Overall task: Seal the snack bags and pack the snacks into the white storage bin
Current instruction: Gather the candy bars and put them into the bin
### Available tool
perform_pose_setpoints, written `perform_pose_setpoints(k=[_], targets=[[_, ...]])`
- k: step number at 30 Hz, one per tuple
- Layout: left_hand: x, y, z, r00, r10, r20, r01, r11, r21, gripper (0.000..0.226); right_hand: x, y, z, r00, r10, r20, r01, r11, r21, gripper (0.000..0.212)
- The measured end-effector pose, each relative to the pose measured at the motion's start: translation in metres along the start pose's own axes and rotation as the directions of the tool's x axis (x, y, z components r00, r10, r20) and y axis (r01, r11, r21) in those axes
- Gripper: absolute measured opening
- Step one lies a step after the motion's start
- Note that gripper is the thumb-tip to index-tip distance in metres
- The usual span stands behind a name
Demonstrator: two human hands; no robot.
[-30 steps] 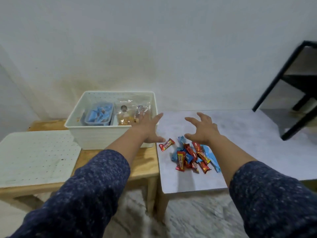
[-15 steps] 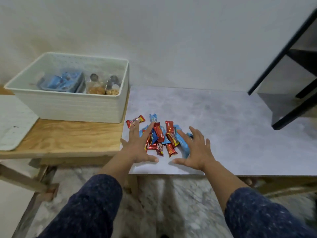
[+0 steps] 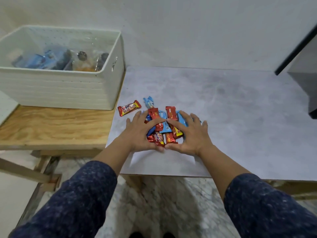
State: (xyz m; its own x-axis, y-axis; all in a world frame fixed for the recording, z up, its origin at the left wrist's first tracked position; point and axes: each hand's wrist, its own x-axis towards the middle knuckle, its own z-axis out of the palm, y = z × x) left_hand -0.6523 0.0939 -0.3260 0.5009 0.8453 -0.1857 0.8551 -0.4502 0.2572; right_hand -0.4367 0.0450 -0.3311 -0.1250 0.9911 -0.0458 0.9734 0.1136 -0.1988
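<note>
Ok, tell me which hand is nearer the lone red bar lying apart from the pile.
Left. The left hand sits just below-right of the lone red bar; the right hand is across the pile.

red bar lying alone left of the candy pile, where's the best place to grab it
Pinch the red bar across its narrow middle from above. It lies flat on the grey tabletop, clear of the pile, with both long edges exposed. The left hand is nearest.

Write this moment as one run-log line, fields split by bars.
stage: gathering | left hand and right hand: cupped around snack pile | stray bar: outside the cup | bin: holds bags
</note>
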Motion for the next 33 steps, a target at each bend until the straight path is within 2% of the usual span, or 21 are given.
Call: perform_pose_setpoints(k=[3,7,9,14,22,25,33], targets=[[0.003,-0.001,0.001,0.997,0.021,-0.068,-0.017,0.998,0.059,0.087,0.003,0.003,0.005,0.996,0.005,-0.091,-0.009,0.999,-0.041,0.079],[0.003,0.002,-0.003,0.986,0.072,-0.15,-0.067,0.997,0.037,0.072,0.006,0.003,0.012,0.951,-0.037,-0.308,0.033,0.999,-0.019,0.048],[0.001,0.008,-0.004,0.981,0.091,-0.172,-0.084,0.995,0.052,0.068,0.007,0.005,0.014,0.939,-0.055,-0.341,0.048,0.998,-0.03,0.034],[-0.001,0.021,-0.005,0.982,0.076,-0.172,-0.066,0.996,0.063,0.06,0.003,0.011,0.008,0.954,-0.059,-0.295,0.054,0.998,-0.023,0.04],[-0.006,0.035,-0.02,0.977,0.097,-0.192,-0.087,0.995,0.056,0.047,-0.004,0.009,-0.019,0.944,0.008,-0.331,0.03,0.994,0.107,0.029],[-0.007,0.043,-0.04,0.979,0.099,-0.181,-0.089,0.994,0.063,0.042,0.001,0.007,-0.042,0.934,0.008,-0.357,0.031,0.994,0.103,0.022],[-0.017,0.043,-0.137,0.943,0.137,-0.304,-0.121,0.99,0.072,0.036,0.025,-0.024,-0.128,0.886,-0.048,-0.461,0.1,0.991,0.089,0.021]])
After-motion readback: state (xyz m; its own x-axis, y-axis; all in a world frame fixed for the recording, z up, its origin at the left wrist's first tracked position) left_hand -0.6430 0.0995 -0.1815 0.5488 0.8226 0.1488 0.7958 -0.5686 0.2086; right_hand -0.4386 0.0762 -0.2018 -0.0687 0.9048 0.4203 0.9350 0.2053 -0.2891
